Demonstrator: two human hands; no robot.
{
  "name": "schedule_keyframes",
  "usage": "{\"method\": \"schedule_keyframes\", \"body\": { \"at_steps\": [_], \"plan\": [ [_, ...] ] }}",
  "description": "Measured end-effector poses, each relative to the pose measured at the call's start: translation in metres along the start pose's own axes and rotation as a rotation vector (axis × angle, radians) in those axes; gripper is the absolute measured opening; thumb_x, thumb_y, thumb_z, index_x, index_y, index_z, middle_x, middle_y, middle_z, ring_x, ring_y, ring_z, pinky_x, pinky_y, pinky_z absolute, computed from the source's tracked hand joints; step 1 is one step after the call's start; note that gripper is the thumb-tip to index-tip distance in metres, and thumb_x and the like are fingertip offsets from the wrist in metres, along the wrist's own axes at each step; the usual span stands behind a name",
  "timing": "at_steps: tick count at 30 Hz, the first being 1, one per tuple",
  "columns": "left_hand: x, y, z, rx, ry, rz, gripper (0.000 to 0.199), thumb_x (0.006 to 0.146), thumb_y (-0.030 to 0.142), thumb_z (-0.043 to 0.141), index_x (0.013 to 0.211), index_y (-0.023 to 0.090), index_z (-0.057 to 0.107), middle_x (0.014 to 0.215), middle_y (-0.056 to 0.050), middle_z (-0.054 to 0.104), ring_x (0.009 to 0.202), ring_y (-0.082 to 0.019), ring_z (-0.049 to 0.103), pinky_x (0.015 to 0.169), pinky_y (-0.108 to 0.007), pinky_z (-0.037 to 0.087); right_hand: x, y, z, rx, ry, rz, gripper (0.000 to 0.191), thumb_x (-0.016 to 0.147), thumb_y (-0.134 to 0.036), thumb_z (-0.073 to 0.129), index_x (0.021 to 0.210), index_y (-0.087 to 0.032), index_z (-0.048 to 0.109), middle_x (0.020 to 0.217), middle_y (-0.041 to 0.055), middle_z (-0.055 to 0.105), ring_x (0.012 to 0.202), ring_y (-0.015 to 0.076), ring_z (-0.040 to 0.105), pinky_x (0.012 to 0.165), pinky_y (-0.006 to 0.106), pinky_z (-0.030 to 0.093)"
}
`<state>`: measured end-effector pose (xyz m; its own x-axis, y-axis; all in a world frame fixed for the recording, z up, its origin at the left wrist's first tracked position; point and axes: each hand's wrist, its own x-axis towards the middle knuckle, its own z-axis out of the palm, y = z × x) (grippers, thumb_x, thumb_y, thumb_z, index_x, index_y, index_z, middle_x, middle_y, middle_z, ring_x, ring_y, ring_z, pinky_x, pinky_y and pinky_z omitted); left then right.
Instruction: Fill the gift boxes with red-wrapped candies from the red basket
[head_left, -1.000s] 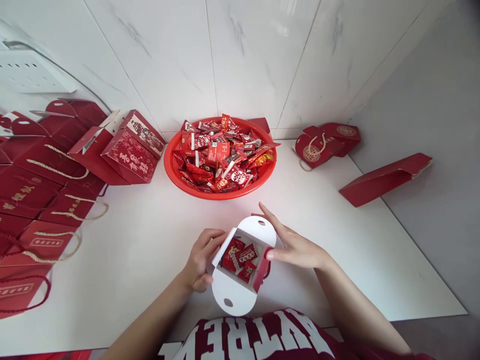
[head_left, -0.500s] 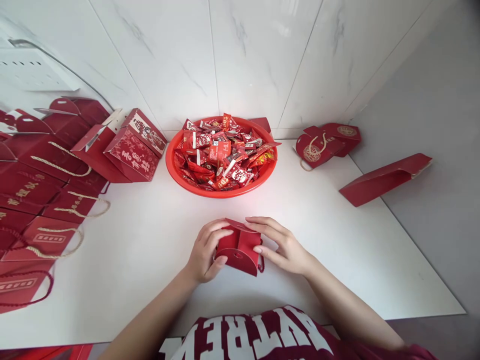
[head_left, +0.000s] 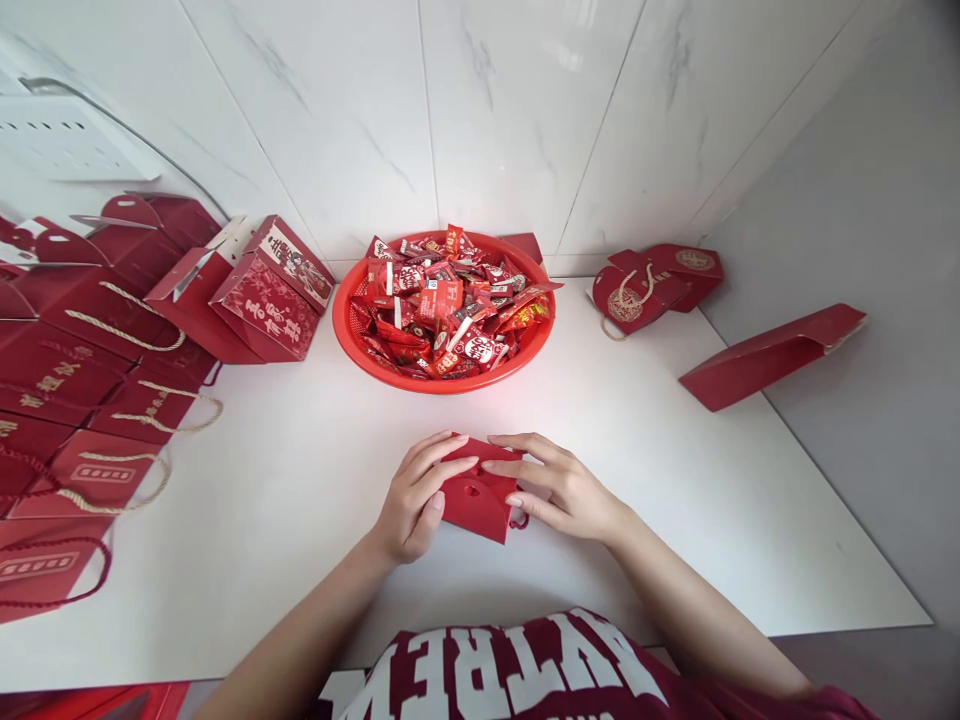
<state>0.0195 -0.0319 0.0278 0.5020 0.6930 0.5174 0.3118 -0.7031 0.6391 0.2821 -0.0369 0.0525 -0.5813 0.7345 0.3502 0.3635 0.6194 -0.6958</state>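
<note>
A small red gift box [head_left: 480, 508] with a cord at its right side sits near the table's front edge. Its top flaps lie folded over, and the near one has a small cut-out hole. My left hand [head_left: 418, 500] grips the box's left side, fingers reaching over the top. From the right, my right hand [head_left: 566, 492] holds it, fingertips pressing on the flaps and thumb low on the side. Beyond the hands is a red plastic basket [head_left: 442, 385] heaped with red-wrapped candies [head_left: 442, 300].
Several red gift boxes [head_left: 67, 375] with rope handles crowd the left side. A printed box [head_left: 271, 300] stands left of the basket. At the right lie a box with a cord handle [head_left: 630, 290] and a flat red carton [head_left: 772, 357]. A tiled wall [head_left: 502, 120] bounds the back.
The near flap has folded up and inward, covering the box's opening. My fingers have moved inward over the top, and the left thumb has shifted up slightly.
</note>
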Motion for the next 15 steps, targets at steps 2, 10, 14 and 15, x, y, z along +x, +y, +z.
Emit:
{"method": "schedule_keyframes", "body": {
  "at_steps": [2, 10, 14, 15],
  "plan": [
    [0.002, -0.001, -0.002, -0.038, -0.005, 0.001, 0.045, 0.097, 0.023, 0.032, 0.135, 0.023, 0.058, 0.142, -0.011, 0.054, 0.136, -0.031, 0.043, 0.112, -0.054, 0.037, 0.0, 0.0, 0.0, -0.001, -0.007, -0.008, 0.041, 0.098, -0.038, 0.056, 0.137, -0.026, 0.057, 0.146, 0.0116, 0.05, 0.13, 0.0245, 0.051, 0.106, 0.043, 0.048],
    [0.016, 0.008, -0.021, 0.093, 0.127, -0.13, 0.037, 0.097, 0.013, 0.045, 0.126, 0.027, 0.063, 0.129, -0.008, 0.063, 0.124, -0.024, 0.056, 0.106, -0.043, 0.048, -0.002, -0.002, 0.013, -0.143, 0.104, -0.085, 0.044, 0.094, -0.029, 0.064, 0.136, -0.02, 0.055, 0.134, 0.0153, 0.054, 0.121, 0.0233, 0.056, 0.101, 0.039, 0.052],
    [0.02, 0.034, -0.023, 0.279, 0.039, -0.245, 0.053, 0.095, 0.022, 0.054, 0.146, 0.025, 0.043, 0.145, -0.009, 0.053, 0.135, -0.027, 0.047, 0.113, -0.046, 0.041, -0.005, -0.004, 0.025, -0.158, 0.206, -0.136, 0.038, 0.094, -0.018, 0.062, 0.131, -0.02, 0.058, 0.115, 0.0115, 0.061, 0.108, 0.0188, 0.062, 0.092, 0.033, 0.056],
    [0.019, 0.039, -0.021, 0.301, -0.025, -0.27, 0.059, 0.096, 0.025, 0.054, 0.152, 0.024, 0.034, 0.151, -0.01, 0.046, 0.14, -0.027, 0.042, 0.116, -0.048, 0.037, -0.005, -0.006, 0.026, -0.165, 0.215, -0.158, 0.037, 0.094, -0.017, 0.062, 0.13, -0.019, 0.058, 0.113, 0.0108, 0.062, 0.106, 0.0186, 0.062, 0.092, 0.033, 0.056]
  ]
}}
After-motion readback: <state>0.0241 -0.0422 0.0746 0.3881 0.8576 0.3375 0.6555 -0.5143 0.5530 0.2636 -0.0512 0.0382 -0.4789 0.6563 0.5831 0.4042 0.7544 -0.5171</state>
